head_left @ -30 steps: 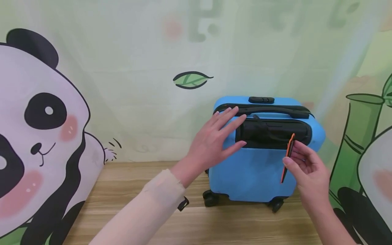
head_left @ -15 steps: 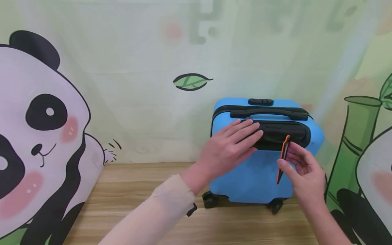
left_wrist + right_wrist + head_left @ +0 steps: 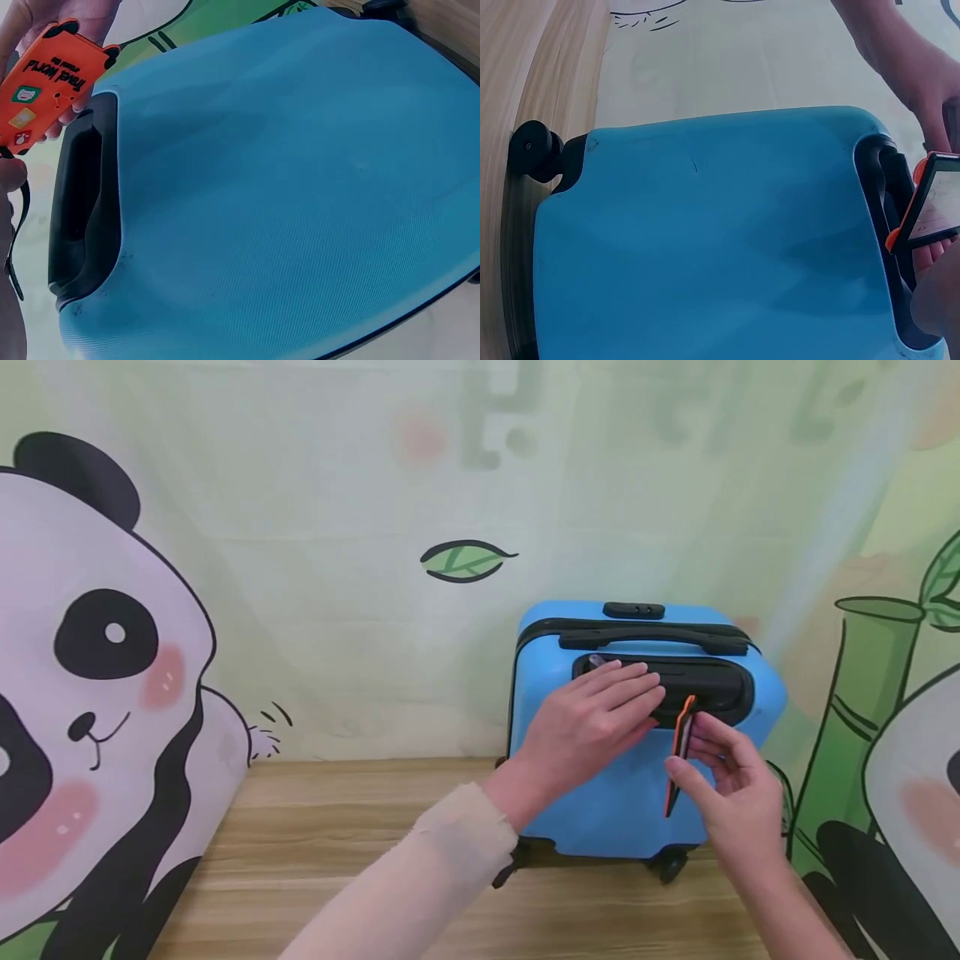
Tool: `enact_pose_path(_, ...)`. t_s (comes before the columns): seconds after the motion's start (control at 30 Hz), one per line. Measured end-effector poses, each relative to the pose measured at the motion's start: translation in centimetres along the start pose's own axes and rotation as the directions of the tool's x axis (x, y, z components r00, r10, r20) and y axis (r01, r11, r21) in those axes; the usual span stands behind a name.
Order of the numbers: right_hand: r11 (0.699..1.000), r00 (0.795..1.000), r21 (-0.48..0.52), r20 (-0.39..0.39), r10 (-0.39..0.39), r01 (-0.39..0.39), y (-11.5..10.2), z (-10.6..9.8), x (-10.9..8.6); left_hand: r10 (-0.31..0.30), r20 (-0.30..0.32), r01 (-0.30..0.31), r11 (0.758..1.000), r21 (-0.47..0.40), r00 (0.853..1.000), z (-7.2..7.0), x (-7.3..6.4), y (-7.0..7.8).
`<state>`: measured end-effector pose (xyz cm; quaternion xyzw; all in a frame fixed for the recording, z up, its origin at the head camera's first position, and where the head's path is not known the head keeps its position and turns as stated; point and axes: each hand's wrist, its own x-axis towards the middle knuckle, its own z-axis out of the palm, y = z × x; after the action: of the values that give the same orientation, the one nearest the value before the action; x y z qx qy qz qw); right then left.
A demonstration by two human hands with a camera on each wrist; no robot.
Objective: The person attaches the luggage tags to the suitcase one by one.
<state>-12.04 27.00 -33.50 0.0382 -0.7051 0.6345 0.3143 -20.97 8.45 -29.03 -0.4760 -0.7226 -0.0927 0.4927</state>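
A luggage tag (image 3: 680, 739), orange with black trim, is pinched on edge between the thumb and fingers of my right hand (image 3: 738, 785). Its front in the left wrist view carries "Travel World" lettering, and the right wrist view shows its clear window. My left hand (image 3: 588, 731) is at the tag's upper left, fingers stretched over the black strap (image 3: 24, 217). That strap passes by the left thumb, which seems to pinch it against the fingers; the head view hides the pinch. Behind both hands stands a blue suitcase (image 3: 615, 802), upright, with a black recessed panel (image 3: 716, 685) near its top.
The suitcase's black top handle (image 3: 645, 639) lies just above the hands. Its wheels (image 3: 670, 864) rest on a wood-grain surface (image 3: 360, 827). A green cloth backdrop (image 3: 337, 610) with panda and bamboo drawings hangs directly behind.
My left hand has moved right and slightly down towards the tag, its fingers drawing together. My right hand and the tag have shifted a little left. The suitcase stays in place.
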Motion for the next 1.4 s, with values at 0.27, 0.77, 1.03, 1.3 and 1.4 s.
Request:
enact_pose_path(0.27, 1.0, 1.0, -0.009, 0.012, 0.0, 0.0, 0.08, 0.05, -0.19, -0.054, 0.02, 0.055, 0.998, -0.041, 0.998, 0.47, 0.17, 0.35)
enact_pose_path(0.77, 0.999, 0.999, -0.035, 0.029, -0.027, 0.028, 0.39, 0.21, -0.13, -0.092, 0.006, 0.092, 0.991, -0.1, 0.996, 0.84, 0.35, 0.17)
enact_pose_path(1.03, 0.997, 0.995, -0.036, 0.082, -0.062, 0.065, 0.8, 0.26, 0.14, -0.089, -0.001, 0.088, 0.99, -0.111, 0.996, 0.8, 0.33, -0.07)
enact_pose_path(1.3, 0.994, 0.986, -0.038, 0.133, -0.099, 0.105, 0.9, 0.04, 0.06, -0.062, -0.006, 0.06, 0.99, -0.125, 0.998, 0.72, 0.49, -0.26)
enact_pose_path(1.4, 0.992, 0.978, -0.027, 0.171, -0.118, 0.124, 0.79, -0.18, 0.1, -0.062, 0.0, 0.062, 0.989, -0.135, 0.998, 0.68, 0.52, -0.29)
